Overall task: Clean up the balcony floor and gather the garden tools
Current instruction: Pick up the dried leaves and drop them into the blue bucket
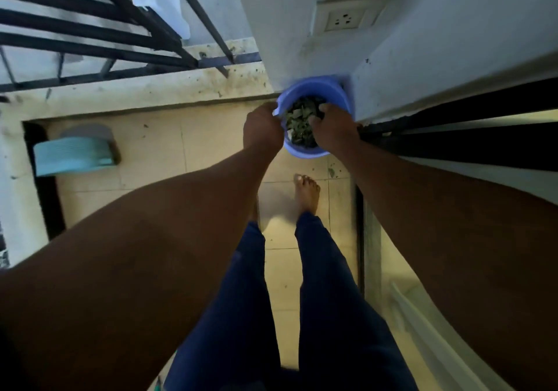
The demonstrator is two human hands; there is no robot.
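- Under my outstretched arms lies the tiled balcony floor (pixel 151 155), pale and speckled with dirt, with my bare foot (pixel 307 191) just behind my hands.
- Beyond my hands and to their left runs the dark metal railing (pixel 99 43) above a stained concrete ledge (pixel 151 88); straight ahead is a white wall corner (pixel 302 43) carrying a power socket (pixel 344 20).
- Well off to the left of my left hand sits a teal plastic basin (pixel 74 155) against the wall.
- Between my hands is the blue plastic tub (pixel 317 88), tucked up against the wall corner and filled with dry leaves and plant debris (pixel 302 118).
- My left hand (pixel 262 128) curls over the tub's left rim and grips it; my right hand (pixel 333 126) closes its fingers over the right rim, the fingertips dipping into the leaves.
- I judge the tub light, since dry leaves weigh little, but thin plastic flexes, so a grip on opposite rims, as I have, should keep it level.
- The leaves are loose and crumbly; tilting would likely spill them back onto the floor.
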